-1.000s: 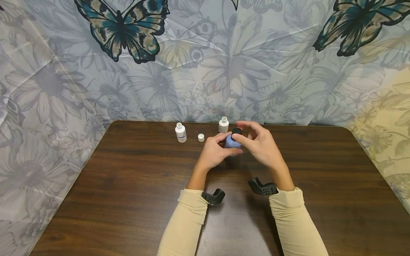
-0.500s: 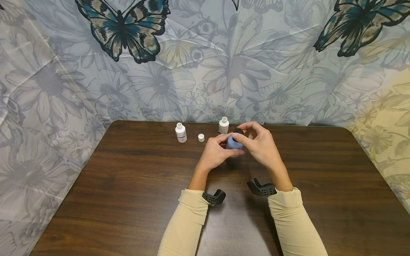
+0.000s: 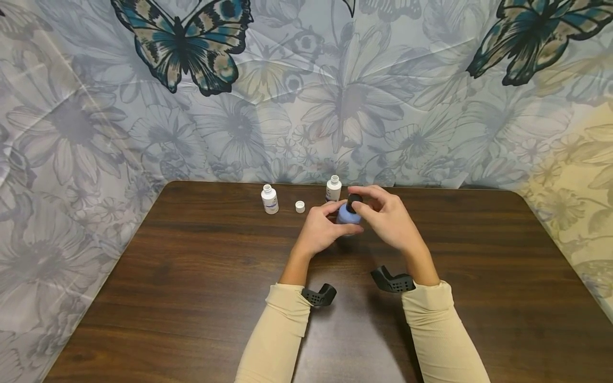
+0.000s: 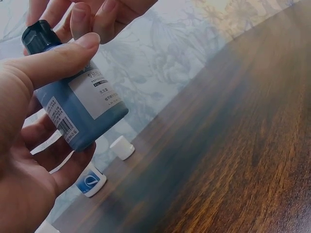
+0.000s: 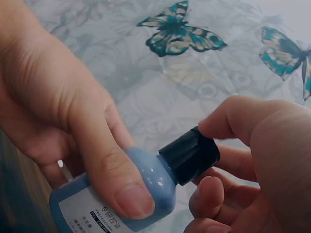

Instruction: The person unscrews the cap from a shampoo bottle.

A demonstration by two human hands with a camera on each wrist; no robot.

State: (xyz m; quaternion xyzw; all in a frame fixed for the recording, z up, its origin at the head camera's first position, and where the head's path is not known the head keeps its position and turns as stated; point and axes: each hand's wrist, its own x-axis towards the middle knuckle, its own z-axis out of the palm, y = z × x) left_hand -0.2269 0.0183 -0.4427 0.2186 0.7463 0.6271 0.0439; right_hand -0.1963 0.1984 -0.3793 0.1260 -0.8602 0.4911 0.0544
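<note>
My left hand [image 3: 320, 230] grips a small blue bottle [image 3: 346, 216], its thumb lying across the shoulder in both wrist views. A white label with dark print [image 4: 95, 92] covers part of the side. The black cap [image 5: 189, 155] sits on the bottle's neck, and my right hand [image 3: 390, 219] pinches it between thumb and fingers. Both hands hold the bottle over the far part of the table, tilted in the wrist views. Just behind it stands a white bottle with its neck uncovered [image 3: 333, 187], its lower part hidden by the left hand.
Another uncapped white bottle [image 3: 270, 200] stands farther left near the table's back edge. Between the white bottles lies a small white cap [image 3: 300, 206]. The dark wooden table [image 3: 191, 287] ends against a butterfly-patterned cloth [image 3: 239, 122]. Each wrist carries a black mount [image 3: 320, 294].
The right hand's fingers have shifted slightly on the black cap, which shows more now. The blue bottle moved a little right, then back left. The white bottles and white cap stay put.
</note>
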